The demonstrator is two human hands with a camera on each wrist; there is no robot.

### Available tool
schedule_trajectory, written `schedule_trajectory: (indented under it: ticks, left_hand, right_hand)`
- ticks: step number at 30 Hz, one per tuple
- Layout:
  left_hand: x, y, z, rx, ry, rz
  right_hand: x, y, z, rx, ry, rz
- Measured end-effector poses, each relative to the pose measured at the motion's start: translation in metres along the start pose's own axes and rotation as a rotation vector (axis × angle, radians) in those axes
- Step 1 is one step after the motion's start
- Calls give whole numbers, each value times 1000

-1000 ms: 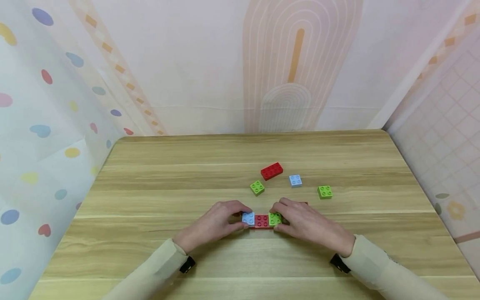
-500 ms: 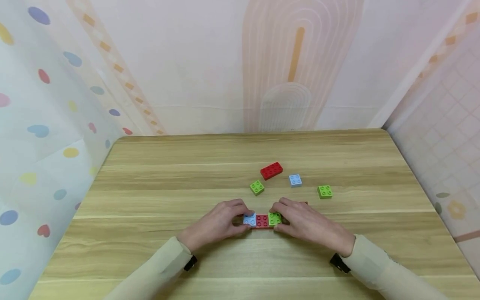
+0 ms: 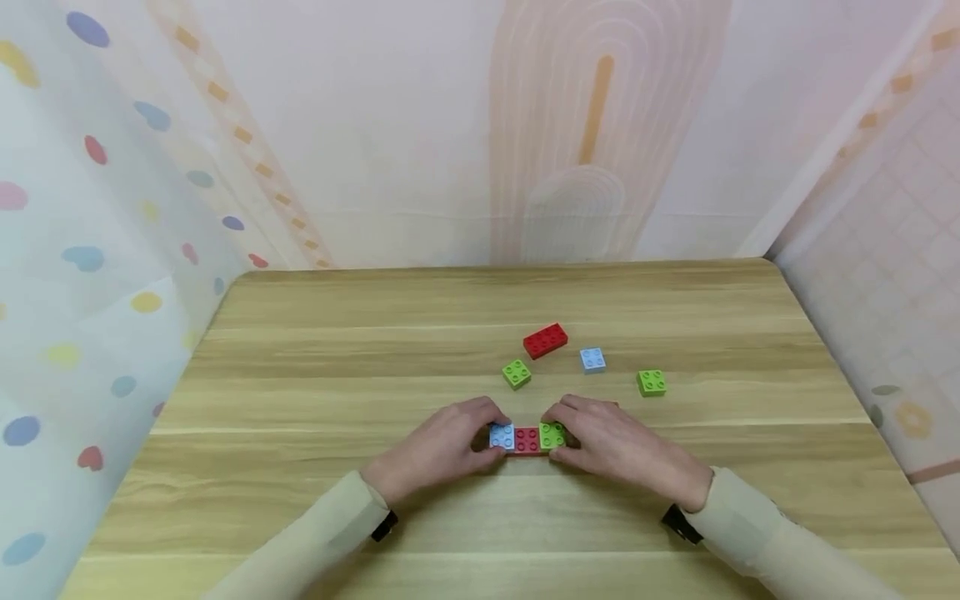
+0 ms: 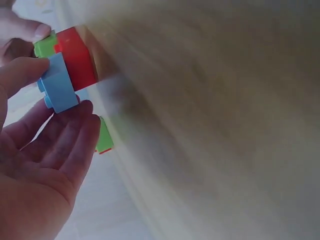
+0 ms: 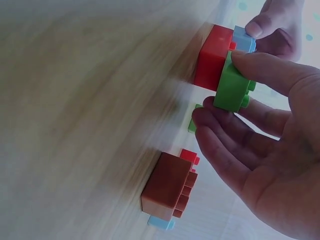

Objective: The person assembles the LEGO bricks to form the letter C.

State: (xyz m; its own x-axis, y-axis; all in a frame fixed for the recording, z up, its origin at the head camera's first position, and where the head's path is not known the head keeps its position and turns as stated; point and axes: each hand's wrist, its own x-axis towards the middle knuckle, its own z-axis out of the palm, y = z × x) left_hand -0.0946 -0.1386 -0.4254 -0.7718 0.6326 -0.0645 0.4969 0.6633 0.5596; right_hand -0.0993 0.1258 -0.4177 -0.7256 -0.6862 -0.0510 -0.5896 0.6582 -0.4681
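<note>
In the head view my left hand (image 3: pixel 450 437) pinches a small light-blue brick (image 3: pixel 502 437) between thumb and fingers. That brick lies on top of the left end of a red brick (image 3: pixel 527 440) and seems to overhang it in the left wrist view. My right hand (image 3: pixel 603 435) pinches a small green brick (image 3: pixel 552 435) at the red brick's right end. Red studs show between the two small bricks. The right wrist view shows both hands at the stack, the green brick (image 5: pixel 231 85) on the red brick (image 5: pixel 214 57). Whether the studs are fully pressed in, I cannot tell.
Beyond the hands lie a loose red brick (image 3: pixel 545 341), a green brick (image 3: pixel 517 374), a light-blue brick (image 3: pixel 592 360) and another green brick (image 3: pixel 651 382). A brown brick (image 5: pixel 167 180), mostly hidden behind the right hand in the head view, stands on the wooden table (image 3: pixel 337 350).
The left hand and the light-blue brick have shifted slightly right, closer over the red brick. The right hand has stayed nearly still on the green brick.
</note>
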Motion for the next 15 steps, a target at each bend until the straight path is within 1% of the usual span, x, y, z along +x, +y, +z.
schedule_trajectory:
  ticks: [3, 5, 8, 11, 15]
  left_hand:
    - [-1, -4, 1, -92, -7, -44]
    - [-2, -5, 1, -139, -16, -62]
    - [-2, -6, 2, -173, -32, -72]
    - [-1, -7, 1, -199, -48, -77]
    - [0, -10, 0, -238, -78, -79]
  right_hand:
    - [1, -1, 2, -33, 6, -7]
    - [-1, 0, 2, -45, 18, -8]
    - [-5, 1, -1, -44, 48, 8]
    - [-11, 5, -8, -32, 75, 32]
    - [-19, 15, -18, 1, 70, 78]
